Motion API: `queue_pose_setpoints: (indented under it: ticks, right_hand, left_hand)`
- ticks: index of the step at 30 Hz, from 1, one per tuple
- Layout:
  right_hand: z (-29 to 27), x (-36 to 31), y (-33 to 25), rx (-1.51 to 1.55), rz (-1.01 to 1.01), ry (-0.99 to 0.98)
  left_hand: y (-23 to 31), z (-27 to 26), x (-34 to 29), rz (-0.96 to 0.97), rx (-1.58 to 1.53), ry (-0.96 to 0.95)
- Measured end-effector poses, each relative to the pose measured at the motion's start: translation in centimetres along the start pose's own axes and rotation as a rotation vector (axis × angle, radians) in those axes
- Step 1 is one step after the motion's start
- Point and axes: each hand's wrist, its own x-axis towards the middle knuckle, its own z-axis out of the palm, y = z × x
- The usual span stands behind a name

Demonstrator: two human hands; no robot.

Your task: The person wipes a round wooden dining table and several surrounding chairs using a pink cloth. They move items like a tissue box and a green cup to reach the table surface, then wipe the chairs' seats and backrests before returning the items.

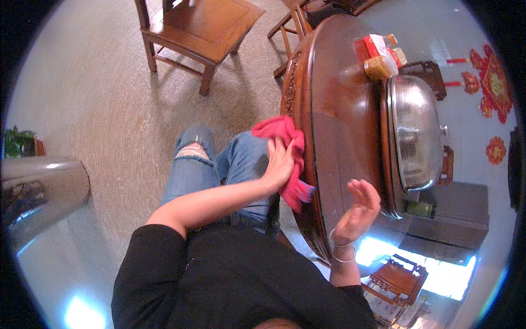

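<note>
My left hand presses a crumpled red cloth against the carved side edge of a round dark wooden table. Part of the cloth bunches above the fingers, and a loose end with a bluish tip hangs below them. My right hand, with a thin bangle at the wrist, is held over the near part of the tabletop. Its fingers are stretched out and nothing is in it. Whether that hand touches the glossy surface I cannot tell.
A perforated metal dome cover stands on a raised round part of the table. Red and white packages and a yellowish pack lie farther back. Wooden chairs, one on the floor at the upper left, stand around. A shiny rounded object is at far left.
</note>
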Motion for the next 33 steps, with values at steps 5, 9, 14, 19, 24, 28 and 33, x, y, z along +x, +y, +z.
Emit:
queue_pose_setpoints:
  ticks: [5, 9, 14, 19, 24, 28, 33]
  right_hand:
    - [0.2, -0.3, 1.8, -0.140, -0.016, 0.018]
    - [1.0, -0.1, 2.1, -0.214, -0.009, -0.123]
    - [1.0, 0.2, 2.6, -0.118, 0.169, -0.125]
    - [1.3, 0.6, 2.1, -0.248, 0.187, -0.189]
    - [1.6, 1.1, 2.3, -0.279, 0.190, -0.245]
    - [1.3, 0.6, 2.4, -0.297, 0.213, -0.240]
    - [1.4, 0.6, 2.3, -0.303, 0.201, -0.257]
  left_hand:
    - [0.5, 0.0, 2.1, 0.361, 0.151, 0.169]
    - [0.0, 0.0, -7.2, 0.299, 0.306, -0.054]
    - [0.6, 0.4, -4.4, -0.083, 0.116, -0.290]
    - [0.0, -0.5, 12.3, 0.149, 0.163, 0.071]
    - [1.1, -2.4, 22.6, -0.015, 0.234, -0.034]
    - [-0.4, -0.6, 10.7, 0.297, 0.303, 0.181]
    - [0.0, -0.9, -7.7, 0.147, 0.444, -0.344]
